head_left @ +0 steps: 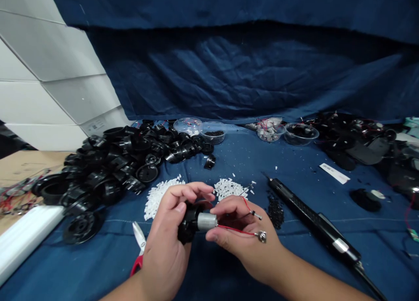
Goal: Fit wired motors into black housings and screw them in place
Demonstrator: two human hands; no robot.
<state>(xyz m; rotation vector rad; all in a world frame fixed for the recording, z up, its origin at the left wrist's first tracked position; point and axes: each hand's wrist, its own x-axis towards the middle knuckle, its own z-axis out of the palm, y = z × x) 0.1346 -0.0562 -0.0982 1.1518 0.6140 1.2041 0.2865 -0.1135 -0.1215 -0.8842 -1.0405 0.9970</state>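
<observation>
Silver cylindrical motor point(207, 221), held between the two hands, its long axis running crosswise; the left end meets the mouth of a black plastic housing point(186, 231) (how deep it sits cannot be told). The left hand point(168, 235), loosely curled, grips the housing. The right hand point(247, 237), nearer the motor, pinches its wired end between thumb and fingers; a red wire point(237, 230) extends rightward from that end.

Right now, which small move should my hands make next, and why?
The right hand could perhaps press the silver cylinder further into the black part: much of it sticks out, and the left hand holds that part.
</observation>
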